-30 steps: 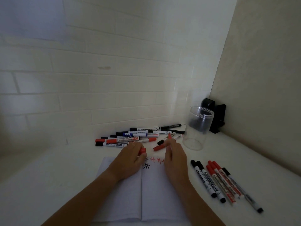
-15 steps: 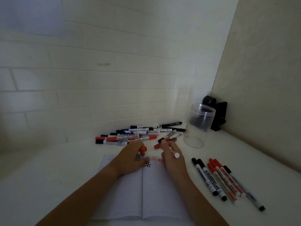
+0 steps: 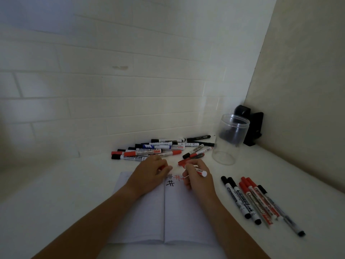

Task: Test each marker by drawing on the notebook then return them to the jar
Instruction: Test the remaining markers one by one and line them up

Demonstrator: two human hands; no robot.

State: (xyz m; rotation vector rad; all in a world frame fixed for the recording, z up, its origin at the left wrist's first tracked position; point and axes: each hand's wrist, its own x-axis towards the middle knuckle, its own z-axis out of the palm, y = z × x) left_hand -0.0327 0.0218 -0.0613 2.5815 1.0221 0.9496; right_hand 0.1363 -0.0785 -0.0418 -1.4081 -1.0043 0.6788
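The right hand point(image 3: 198, 174) pinches a red marker point(image 3: 197, 171) over the open notebook point(image 3: 186, 212), its long axis running from the white butt end at right down-left toward the row of hash marks point(image 3: 174, 179); the tip is hidden by the fingers. The left hand point(image 3: 151, 172) curls round a red cap point(image 3: 162, 167), just beside. The empty jar point(image 3: 230, 139) stands beyond-right on the white bench point(image 3: 65, 193), in a tiled corner, untested markers point(image 3: 149, 150) piled behind, tested ones point(image 3: 257, 200) at right.
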